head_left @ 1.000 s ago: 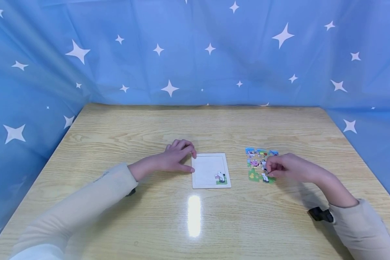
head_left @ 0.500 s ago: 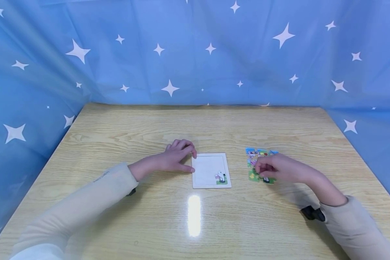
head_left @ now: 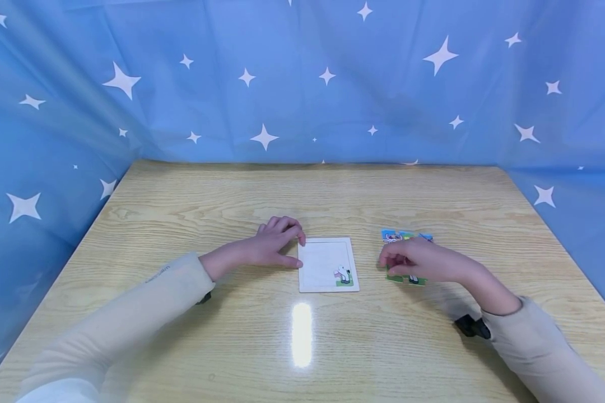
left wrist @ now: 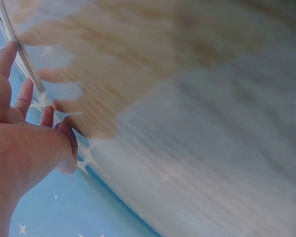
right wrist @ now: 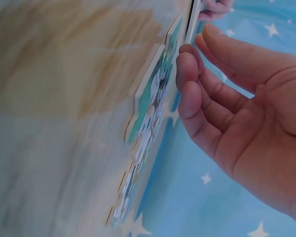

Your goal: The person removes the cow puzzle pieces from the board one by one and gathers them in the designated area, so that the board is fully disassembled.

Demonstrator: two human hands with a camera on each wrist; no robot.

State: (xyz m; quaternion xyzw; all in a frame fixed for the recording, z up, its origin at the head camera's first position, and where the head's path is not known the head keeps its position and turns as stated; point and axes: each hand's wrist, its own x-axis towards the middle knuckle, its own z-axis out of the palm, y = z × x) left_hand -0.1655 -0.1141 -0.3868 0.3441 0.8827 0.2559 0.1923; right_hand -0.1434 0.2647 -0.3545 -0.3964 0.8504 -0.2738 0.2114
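Note:
A white square puzzle board [head_left: 319,266] lies in the middle of the table, with one puzzle piece [head_left: 344,276] in its near right corner. My left hand [head_left: 274,245] rests at the board's left edge, thumb and forefinger touching it, spread apart. To the right lies a group of colourful puzzle pieces [head_left: 392,235], partly covered in the head view by my right hand [head_left: 428,261]. That hand hovers over them with its fingers loosely bent. In the right wrist view the pieces [right wrist: 147,103] lie flat beside the fingers, and nothing shows in the hand.
The wooden table [head_left: 222,341] carries a bright light reflection [head_left: 301,334] in front of the board. A blue curtain with white stars [head_left: 292,84] hangs along the back and sides. Each wrist wears a black mount, such as the one [head_left: 473,326] at the right cuff.
My right hand has slid left across the puzzle pieces, from their right side to their left edge. My left hand and the board have stayed in place.

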